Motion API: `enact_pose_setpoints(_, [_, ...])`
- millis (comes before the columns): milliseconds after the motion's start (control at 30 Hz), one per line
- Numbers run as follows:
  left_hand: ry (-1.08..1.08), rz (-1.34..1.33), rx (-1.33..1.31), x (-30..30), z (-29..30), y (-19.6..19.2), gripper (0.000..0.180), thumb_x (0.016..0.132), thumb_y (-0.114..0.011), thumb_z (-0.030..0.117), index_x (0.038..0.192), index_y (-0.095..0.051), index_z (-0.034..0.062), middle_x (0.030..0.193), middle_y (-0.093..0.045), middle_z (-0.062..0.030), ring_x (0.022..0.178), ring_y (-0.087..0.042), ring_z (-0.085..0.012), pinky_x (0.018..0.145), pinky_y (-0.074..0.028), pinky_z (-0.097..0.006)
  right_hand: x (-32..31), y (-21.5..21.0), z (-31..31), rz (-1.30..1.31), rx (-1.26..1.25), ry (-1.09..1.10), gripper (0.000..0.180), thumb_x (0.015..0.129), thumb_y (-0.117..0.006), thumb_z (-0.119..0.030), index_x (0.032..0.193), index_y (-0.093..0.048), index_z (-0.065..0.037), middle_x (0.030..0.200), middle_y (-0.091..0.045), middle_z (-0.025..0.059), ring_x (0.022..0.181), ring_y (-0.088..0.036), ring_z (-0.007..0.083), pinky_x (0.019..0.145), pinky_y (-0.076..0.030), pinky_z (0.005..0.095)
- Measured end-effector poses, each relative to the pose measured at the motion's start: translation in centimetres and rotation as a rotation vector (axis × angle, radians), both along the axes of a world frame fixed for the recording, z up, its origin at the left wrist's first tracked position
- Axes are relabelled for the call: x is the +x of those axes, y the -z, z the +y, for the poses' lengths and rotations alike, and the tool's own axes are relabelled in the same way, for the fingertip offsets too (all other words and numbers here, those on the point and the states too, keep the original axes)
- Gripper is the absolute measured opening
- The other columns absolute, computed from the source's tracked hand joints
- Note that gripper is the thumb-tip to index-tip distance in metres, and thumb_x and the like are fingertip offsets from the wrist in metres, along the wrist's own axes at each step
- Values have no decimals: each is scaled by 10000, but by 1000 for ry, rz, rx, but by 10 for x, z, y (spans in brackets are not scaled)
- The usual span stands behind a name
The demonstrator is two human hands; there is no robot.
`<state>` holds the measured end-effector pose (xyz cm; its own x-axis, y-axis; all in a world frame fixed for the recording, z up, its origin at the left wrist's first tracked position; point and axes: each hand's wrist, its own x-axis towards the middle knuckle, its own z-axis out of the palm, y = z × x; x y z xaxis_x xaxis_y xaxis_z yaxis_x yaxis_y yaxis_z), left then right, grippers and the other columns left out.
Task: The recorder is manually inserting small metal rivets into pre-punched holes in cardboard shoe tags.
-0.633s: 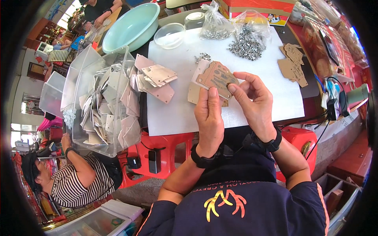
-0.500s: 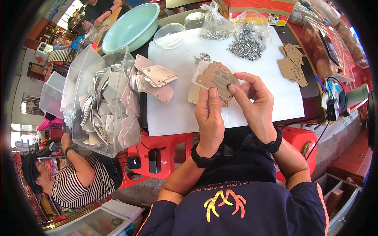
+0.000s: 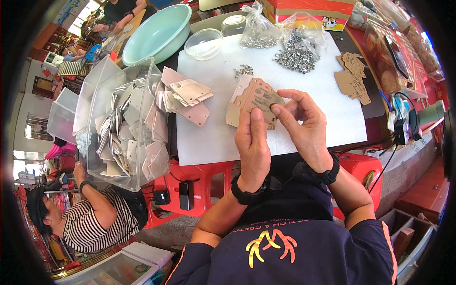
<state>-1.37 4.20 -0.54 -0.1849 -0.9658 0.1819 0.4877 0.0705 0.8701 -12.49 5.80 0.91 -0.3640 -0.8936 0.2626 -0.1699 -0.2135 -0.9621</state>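
Observation:
Over the white sheet [image 3: 213, 142] I hold a brown printed board piece [image 3: 259, 97] with a notched edge and small corner holes. My left hand [image 3: 252, 147] is closed on its lower edge, the thumb lying on top. My right hand [image 3: 304, 130] pinches its right edge between thumb and bent fingers. A small dark bit shows by the right thumb tip, too small to name. Behind the held piece lie other pale board pieces [image 3: 233, 115], partly hidden by it. Just beyond them is a little heap of small metal fittings [image 3: 243, 71].
A clear bin [image 3: 137, 183] full of board pieces stands left, a loose stack [image 3: 192, 92] beside it. Bags of metal fittings [image 3: 297, 54], a clear bowl [image 3: 203, 44] and a pale green basin [image 3: 159, 33] are at the back. More brown pieces [image 3: 352, 78] lie right. A person in stripes [image 3: 97, 216] sits left.
The brown board piece has turned and tilted a little in my fingers. My right hand has shifted slightly left along its edge, while my left hand stays almost in place.

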Motion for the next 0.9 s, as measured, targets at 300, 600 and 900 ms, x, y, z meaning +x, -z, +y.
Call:
enact_pose_setpoints(300, [-58, 123, 90, 0, 4, -1, 359, 1045, -415, 221, 1298, -479, -27, 1280, -539, -102, 1190, -502, -174, 1027, -387, -357, 3, 2, -2, -146, 49, -59, 281, 875, -707, -66, 1129, -610, 6, 706, -540, -60, 636, -453, 10, 559, -379, 179])
enact_pose_setpoints(600, [-26, 63, 31, 8, 2, -5, 328, 1031, -440, 205, 1264, -499, -19, 1206, -583, -112, 1124, -546, -176, 995, -413, -358, -13, 4, 0, -514, 143, -304, 143, 928, -657, -130, 1019, -617, -27, 752, -584, -42, 616, -463, 22, 554, -370, 179])
enact_pose_setpoints(900, [61, -51, 5, 27, -21, -21, 239, 998, -543, 170, 1159, -575, -4, 1011, -653, -52, 881, -581, -65, 784, -473, -218, -42, -18, 2, -277, 289, -401, 160, 914, -676, -171, 1005, -630, -47, 759, -588, -50, 613, -464, 14, 537, -354, 172])
